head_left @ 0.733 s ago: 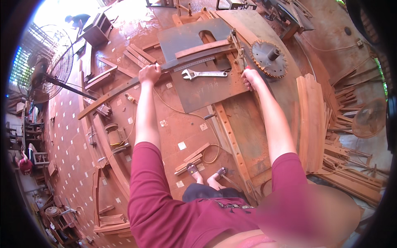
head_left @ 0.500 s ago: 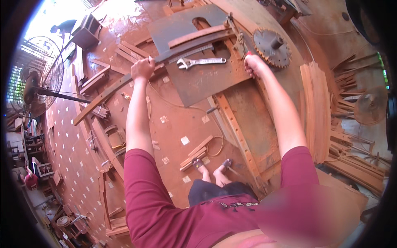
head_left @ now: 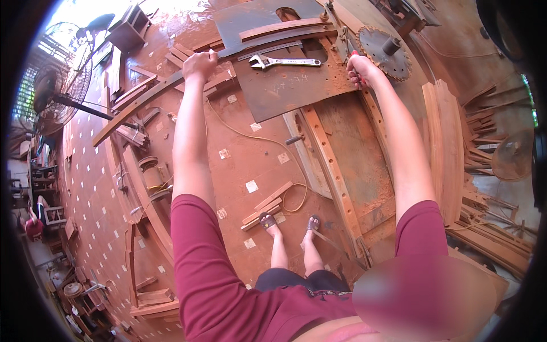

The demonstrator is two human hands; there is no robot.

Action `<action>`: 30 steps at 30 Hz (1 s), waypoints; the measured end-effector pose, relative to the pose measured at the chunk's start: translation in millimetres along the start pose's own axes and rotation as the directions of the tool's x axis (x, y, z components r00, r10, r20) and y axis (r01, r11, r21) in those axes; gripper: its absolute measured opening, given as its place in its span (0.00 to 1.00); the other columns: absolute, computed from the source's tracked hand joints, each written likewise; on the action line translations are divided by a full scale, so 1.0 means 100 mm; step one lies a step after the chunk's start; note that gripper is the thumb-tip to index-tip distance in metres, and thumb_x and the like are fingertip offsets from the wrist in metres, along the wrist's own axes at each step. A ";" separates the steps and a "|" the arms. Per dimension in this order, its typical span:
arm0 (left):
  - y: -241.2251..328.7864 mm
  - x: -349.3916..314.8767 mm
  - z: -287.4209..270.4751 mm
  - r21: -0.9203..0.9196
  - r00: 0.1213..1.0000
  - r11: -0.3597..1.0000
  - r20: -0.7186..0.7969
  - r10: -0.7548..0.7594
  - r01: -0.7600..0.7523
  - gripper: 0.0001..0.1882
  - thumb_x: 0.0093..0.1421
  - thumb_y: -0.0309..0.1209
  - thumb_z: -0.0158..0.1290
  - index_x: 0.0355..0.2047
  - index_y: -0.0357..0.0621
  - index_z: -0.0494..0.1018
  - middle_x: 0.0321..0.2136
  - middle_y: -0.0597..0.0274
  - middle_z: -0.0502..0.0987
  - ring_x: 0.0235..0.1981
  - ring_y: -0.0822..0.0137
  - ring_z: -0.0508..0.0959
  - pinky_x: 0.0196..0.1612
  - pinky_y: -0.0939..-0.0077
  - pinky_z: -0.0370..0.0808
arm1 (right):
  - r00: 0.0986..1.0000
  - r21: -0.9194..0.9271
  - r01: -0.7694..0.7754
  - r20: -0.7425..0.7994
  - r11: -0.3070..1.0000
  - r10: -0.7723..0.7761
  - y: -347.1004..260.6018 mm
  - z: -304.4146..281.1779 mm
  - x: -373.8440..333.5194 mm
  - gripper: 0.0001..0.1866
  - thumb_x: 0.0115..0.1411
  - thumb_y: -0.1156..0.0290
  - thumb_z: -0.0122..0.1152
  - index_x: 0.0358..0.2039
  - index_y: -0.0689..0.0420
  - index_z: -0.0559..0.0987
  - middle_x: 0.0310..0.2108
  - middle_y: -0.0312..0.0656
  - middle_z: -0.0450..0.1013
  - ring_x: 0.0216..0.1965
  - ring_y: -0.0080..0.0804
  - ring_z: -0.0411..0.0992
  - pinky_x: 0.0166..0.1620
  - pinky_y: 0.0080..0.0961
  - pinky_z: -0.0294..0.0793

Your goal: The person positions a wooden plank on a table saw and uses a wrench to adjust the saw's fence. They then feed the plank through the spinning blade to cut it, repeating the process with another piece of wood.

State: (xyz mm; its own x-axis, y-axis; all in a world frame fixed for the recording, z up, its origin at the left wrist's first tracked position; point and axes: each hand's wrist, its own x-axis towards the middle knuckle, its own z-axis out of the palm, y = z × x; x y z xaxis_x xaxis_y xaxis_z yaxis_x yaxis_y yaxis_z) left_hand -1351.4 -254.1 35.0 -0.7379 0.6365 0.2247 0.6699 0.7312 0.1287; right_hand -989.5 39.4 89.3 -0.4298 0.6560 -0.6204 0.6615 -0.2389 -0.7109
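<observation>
My left hand [head_left: 199, 66] is closed around a long wooden strip [head_left: 139, 106], which slants across the far side of a dark metal table top [head_left: 268, 94]. My right hand [head_left: 363, 69] is closed on a red-handled tool [head_left: 354, 53] at the table's right edge. Fingers hide most of that tool, so its exact kind cannot be told. It is close to a bolted metal fitting [head_left: 342, 40]. Between my hands, an adjustable wrench [head_left: 285, 61] lies on the metal top beside a steel ruler [head_left: 268, 51]. A curved wooden piece [head_left: 285, 28] lies beyond them.
A toothed circular saw blade [head_left: 373, 48] is right of my right hand. Wooden boards [head_left: 444, 148] stand stacked at the right. A fan [head_left: 62, 94] stands at the left. Cable [head_left: 250, 135] and wood offcuts [head_left: 268, 206] lie on the floor near my feet. Another person [head_left: 34, 228] is far left.
The view has shifted, so the table top and wrench appear higher and farther right. My feet are slightly farther apart. Both hands keep their grips.
</observation>
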 end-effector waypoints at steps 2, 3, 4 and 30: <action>0.03 -0.17 0.02 0.018 1.000 1.000 0.009 -0.012 0.012 0.32 0.70 0.53 0.35 0.36 0.46 0.86 0.37 0.49 0.85 0.42 0.49 0.85 0.50 0.54 0.79 | 1.000 0.008 0.013 -0.013 1.000 -0.012 0.12 -0.01 -0.10 0.05 0.52 0.71 0.51 0.23 0.53 0.67 0.18 0.33 0.61 0.16 0.26 0.60 0.24 0.33 0.63; 0.02 -0.22 -0.01 0.030 1.000 1.000 0.010 -0.005 0.005 0.33 0.70 0.54 0.34 0.36 0.46 0.86 0.37 0.49 0.85 0.42 0.50 0.85 0.49 0.54 0.79 | 1.000 0.004 0.026 -0.002 1.000 -0.026 0.16 0.01 -0.14 0.05 0.52 0.71 0.51 0.22 0.53 0.67 0.18 0.34 0.61 0.16 0.26 0.60 0.24 0.33 0.63; 0.03 -0.28 -0.06 0.035 1.000 0.999 0.018 0.003 -0.004 0.34 0.71 0.55 0.33 0.36 0.46 0.86 0.37 0.50 0.85 0.43 0.50 0.85 0.49 0.54 0.79 | 0.999 -0.004 0.034 0.004 0.999 -0.033 0.23 -0.02 -0.17 0.05 0.52 0.71 0.50 0.22 0.54 0.67 0.18 0.34 0.62 0.16 0.26 0.60 0.24 0.33 0.63; 0.97 -3.70 -0.72 -0.070 0.996 0.997 0.087 -0.009 0.015 0.32 0.70 0.54 0.40 0.23 0.46 0.83 0.23 0.49 0.83 0.30 0.48 0.85 0.35 0.55 0.81 | 0.997 0.050 0.052 -0.060 0.997 -0.048 2.92 -0.82 -2.43 0.07 0.47 0.74 0.52 0.15 0.52 0.68 0.11 0.35 0.63 0.10 0.27 0.60 0.14 0.29 0.57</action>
State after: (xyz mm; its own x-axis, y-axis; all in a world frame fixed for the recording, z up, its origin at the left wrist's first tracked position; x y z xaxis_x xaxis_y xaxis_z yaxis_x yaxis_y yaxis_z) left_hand -1007.2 -436.2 34.0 -0.7482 0.6489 0.1386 0.6629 0.7216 0.1996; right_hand -641.4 -130.7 59.9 -0.4237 0.7086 -0.5642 0.6068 -0.2404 -0.7576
